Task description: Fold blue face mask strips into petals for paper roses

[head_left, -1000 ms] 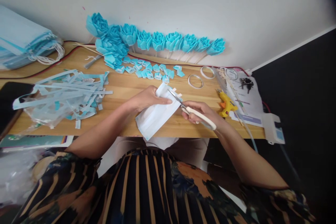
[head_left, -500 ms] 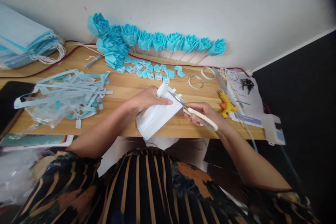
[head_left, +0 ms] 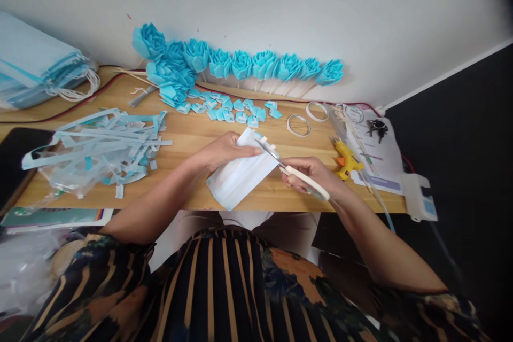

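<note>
The pale sheet [head_left: 244,179] is at mid-view, over the desk's [head_left: 192,129] near edge, slanting from one o'clock down to seven. The left hand [head_left: 228,150], at its eleven o'clock, pinches it, thumb on top; the fingers beneath are hidden. The right hand [head_left: 303,172], at three o'clock, is wrapped round the scissors [head_left: 296,173], whose blades point toward ten o'clock across the sheet's upper-right end; how far they are parted cannot be told.

The sheet looks light, thin and floppy, likely to buckle or slide if held far from the blades, and easily creased. The best hold seems a flat pinch near the blades, thumb clear of them.
</note>
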`<action>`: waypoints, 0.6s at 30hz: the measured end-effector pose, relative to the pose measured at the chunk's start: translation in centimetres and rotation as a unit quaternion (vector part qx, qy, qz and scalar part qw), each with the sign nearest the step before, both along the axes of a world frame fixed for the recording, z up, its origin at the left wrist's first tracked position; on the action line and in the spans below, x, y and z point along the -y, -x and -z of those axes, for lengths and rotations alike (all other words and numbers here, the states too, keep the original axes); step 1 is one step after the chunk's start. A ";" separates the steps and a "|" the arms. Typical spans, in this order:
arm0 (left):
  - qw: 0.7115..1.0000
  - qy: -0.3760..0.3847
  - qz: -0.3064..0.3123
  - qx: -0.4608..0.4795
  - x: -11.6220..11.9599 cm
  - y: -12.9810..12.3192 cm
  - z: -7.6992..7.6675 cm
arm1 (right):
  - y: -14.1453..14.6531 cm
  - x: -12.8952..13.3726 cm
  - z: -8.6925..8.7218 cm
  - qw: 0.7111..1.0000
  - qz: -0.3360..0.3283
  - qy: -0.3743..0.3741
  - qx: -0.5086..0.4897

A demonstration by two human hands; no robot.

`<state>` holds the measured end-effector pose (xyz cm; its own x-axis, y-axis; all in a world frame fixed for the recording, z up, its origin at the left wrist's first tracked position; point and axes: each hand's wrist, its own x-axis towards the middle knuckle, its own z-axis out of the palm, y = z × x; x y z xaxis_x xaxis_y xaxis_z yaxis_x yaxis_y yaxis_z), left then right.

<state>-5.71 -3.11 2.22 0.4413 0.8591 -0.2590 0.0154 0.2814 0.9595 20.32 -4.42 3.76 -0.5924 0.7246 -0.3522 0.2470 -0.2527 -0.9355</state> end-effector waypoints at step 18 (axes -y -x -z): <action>1.000 0.001 -0.011 -0.030 0.2 -0.2 0.0 | 1.7 -0.5 -1.9 0.990 -0.091 -0.096 0.044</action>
<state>-5.53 -3.30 2.18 0.4070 0.8677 -0.2855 0.0665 0.2836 0.9566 18.61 -3.96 5.64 -0.6925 0.6671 -0.2746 0.3553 -0.0160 -0.9346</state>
